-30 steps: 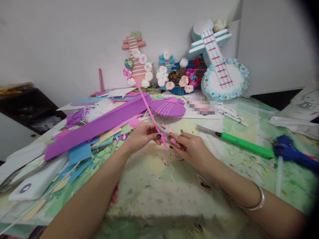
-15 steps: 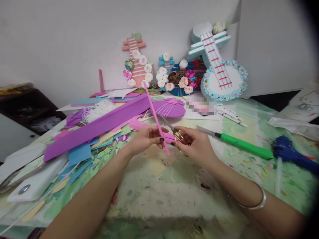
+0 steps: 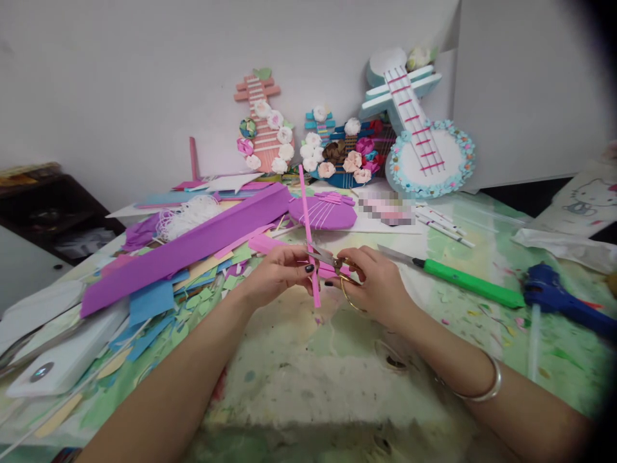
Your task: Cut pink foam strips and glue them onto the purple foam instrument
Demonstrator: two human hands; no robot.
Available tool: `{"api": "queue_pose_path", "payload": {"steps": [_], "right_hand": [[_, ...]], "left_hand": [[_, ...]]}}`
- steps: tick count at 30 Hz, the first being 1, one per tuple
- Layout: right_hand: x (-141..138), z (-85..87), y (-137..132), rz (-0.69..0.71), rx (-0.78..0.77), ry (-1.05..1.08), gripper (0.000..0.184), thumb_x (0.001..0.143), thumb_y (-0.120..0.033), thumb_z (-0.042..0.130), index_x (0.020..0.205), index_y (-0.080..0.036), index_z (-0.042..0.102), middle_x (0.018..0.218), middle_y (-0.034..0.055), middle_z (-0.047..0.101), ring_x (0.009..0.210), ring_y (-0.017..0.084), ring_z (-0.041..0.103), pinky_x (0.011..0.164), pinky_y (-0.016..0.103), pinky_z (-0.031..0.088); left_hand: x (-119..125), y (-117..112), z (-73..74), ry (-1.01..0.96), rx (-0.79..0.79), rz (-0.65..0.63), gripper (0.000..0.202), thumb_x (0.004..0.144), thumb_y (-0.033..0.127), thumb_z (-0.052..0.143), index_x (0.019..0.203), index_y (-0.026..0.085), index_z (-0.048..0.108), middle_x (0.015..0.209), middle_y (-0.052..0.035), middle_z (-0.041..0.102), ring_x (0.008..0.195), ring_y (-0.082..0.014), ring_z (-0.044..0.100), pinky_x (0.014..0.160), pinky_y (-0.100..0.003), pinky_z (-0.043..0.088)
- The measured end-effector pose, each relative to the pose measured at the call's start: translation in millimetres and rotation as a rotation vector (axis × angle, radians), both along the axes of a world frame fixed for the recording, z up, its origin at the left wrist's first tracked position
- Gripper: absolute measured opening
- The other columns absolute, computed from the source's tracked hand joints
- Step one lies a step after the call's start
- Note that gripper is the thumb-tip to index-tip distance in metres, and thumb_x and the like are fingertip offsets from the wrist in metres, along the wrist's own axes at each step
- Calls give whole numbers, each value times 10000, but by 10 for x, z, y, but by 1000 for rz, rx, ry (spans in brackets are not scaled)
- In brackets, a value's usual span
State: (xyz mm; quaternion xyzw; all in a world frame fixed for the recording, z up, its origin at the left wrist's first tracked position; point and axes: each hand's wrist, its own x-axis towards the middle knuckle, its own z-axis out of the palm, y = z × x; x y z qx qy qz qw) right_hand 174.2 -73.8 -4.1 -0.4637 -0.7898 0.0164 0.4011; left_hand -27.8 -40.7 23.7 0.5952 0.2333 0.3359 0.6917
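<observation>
My left hand (image 3: 277, 273) pinches a long thin pink foam strip (image 3: 307, 222) and holds it nearly upright over the table. My right hand (image 3: 378, 283) grips small gold-handled scissors (image 3: 337, 267), whose blades point left and meet the strip just above my left fingertips. The strip's short lower end hangs below the blades. A silver bangle (image 3: 484, 389) circles my right wrist.
A long purple foam sheet (image 3: 187, 244) and coloured foam scraps lie left. A green-handled knife (image 3: 457, 278) and a blue glue gun (image 3: 562, 299) lie right. Decorated foam guitars (image 3: 419, 138) lean on the back wall. A white device (image 3: 62, 360) sits at the near left.
The pink strip has swung from a leftward lean to nearly upright. The scissors have turned level, and their blades now reach the strip.
</observation>
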Motion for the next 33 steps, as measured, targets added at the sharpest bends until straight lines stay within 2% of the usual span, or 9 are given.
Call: {"api": "queue_pose_path", "payload": {"steps": [4, 7, 13, 23, 29, 33], "right_hand": [[21, -64, 37, -22, 79, -6, 247, 779, -322, 677, 957, -160, 620, 791, 47, 595, 674, 147, 548, 592, 244, 385], [36, -82, 47, -33, 89, -24, 244, 798, -312, 651, 992, -164, 635, 829, 61, 612, 670, 145, 553, 597, 246, 401], [47, -87, 43, -74, 149, -76, 323, 822, -348, 619, 1074, -152, 667, 769, 68, 617, 644, 149, 536, 580, 256, 398], [58, -92, 37, -82, 139, -117, 308, 829, -331, 609, 1093, -190, 682, 785, 67, 616, 669, 142, 554, 582, 247, 396], [55, -72, 29, -120, 163, -152, 279, 833, -287, 587, 1068, -177, 690, 786, 69, 623, 657, 141, 549, 551, 245, 363], [70, -76, 21, -165, 178, -221, 262, 842, -285, 567, 1063, -215, 688, 765, 52, 635, 626, 130, 543, 506, 238, 302]], "left_hand": [[-6, -2, -18, -16, -3, -32, 150, 751, 190, 682, 878, 111, 700, 755, -56, 660, 608, -121, 616, 584, -243, 512], [-4, -3, -21, 2, -5, -38, 172, 748, 206, 689, 890, 110, 695, 752, -56, 658, 599, -122, 614, 589, -251, 515], [8, -20, 5, 64, -2, -62, 222, 738, 245, 707, 897, 92, 688, 674, -51, 641, 584, -128, 609, 578, -245, 510], [-13, 12, -59, 45, -15, -39, 173, 733, 230, 713, 836, 99, 669, 662, -37, 635, 561, -116, 603, 559, -232, 490], [-16, 11, -52, 55, -13, -45, 182, 739, 233, 706, 849, 93, 666, 669, -46, 637, 565, -116, 597, 564, -233, 478], [-1, 1, -49, 67, -27, -51, 211, 722, 256, 720, 837, 90, 661, 663, -50, 635, 565, -120, 591, 559, -234, 476]]}}
